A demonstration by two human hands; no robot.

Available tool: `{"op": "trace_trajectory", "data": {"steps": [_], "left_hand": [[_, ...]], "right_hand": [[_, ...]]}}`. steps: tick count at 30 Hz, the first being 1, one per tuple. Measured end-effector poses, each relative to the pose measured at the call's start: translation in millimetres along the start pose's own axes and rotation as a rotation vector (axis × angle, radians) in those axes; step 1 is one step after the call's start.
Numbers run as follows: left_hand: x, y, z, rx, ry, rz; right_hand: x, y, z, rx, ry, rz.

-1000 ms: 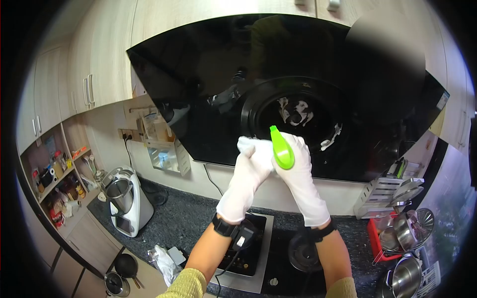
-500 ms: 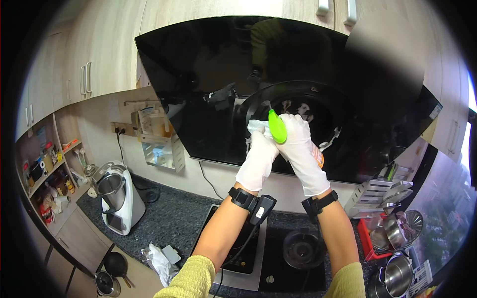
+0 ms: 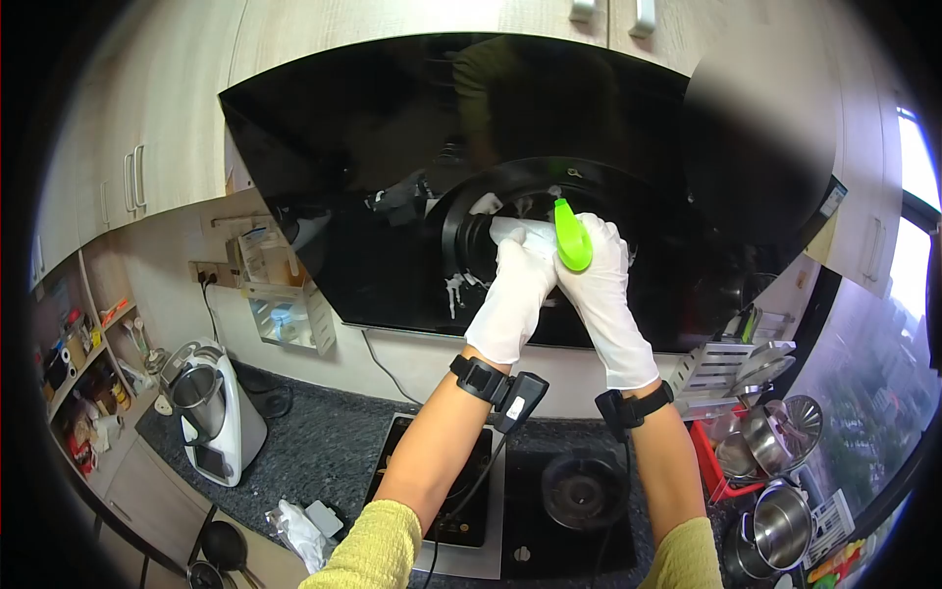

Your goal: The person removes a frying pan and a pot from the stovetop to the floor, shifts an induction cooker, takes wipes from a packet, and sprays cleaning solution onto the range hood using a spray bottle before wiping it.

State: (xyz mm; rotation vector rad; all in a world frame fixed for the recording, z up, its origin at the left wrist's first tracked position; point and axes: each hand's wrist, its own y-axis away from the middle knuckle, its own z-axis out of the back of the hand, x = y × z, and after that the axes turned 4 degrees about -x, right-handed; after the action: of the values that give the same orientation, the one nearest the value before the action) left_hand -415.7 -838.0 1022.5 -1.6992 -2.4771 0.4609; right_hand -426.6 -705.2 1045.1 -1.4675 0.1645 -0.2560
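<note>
Both hands wear white gloves and are raised in front of the black range hood [image 3: 343, 147]. My right hand [image 3: 599, 275] is closed round a spray bottle with a green head [image 3: 572, 240]; its body is hidden by the glove. Just left of it, my left hand [image 3: 515, 280] is closed on a white cloth [image 3: 523, 234] that reaches toward the green head. White foam [image 3: 486, 204] clings to the hood's round recess, with more foam streaks at its lower left.
Below are a gas burner [image 3: 584, 491] and a dark cooker [image 3: 461, 501] on the counter. A white food processor [image 3: 221, 412] stands left, a crumpled bag [image 3: 299, 535] nearer. At right are a red basket [image 3: 711, 461], pots [image 3: 782, 525] and a wall rack [image 3: 706, 378].
Both hands have risen toward the hood's recess, with the spray bottle and cloth still held. More foam shows at the recess's left side. The view has shifted.
</note>
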Motion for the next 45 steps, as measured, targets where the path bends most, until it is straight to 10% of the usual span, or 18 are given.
{"op": "trace_trajectory", "data": {"steps": [22,30,45], "left_hand": [[78.1,-9.2,6.8,-0.118,-0.083,-0.048],[79.7,83.3,30.5,-0.238,-0.148,-0.032],[60.3,192.1,107.8,-0.330,-0.118,0.022]], "right_hand": [[-72.0,69.0,68.2,0.140,-0.288,-0.469],[-73.7,139.9,99.8,0.112,-0.701,-0.950],[-56.5,228.1,137.8,0.092,-0.701,-1.140]]}}
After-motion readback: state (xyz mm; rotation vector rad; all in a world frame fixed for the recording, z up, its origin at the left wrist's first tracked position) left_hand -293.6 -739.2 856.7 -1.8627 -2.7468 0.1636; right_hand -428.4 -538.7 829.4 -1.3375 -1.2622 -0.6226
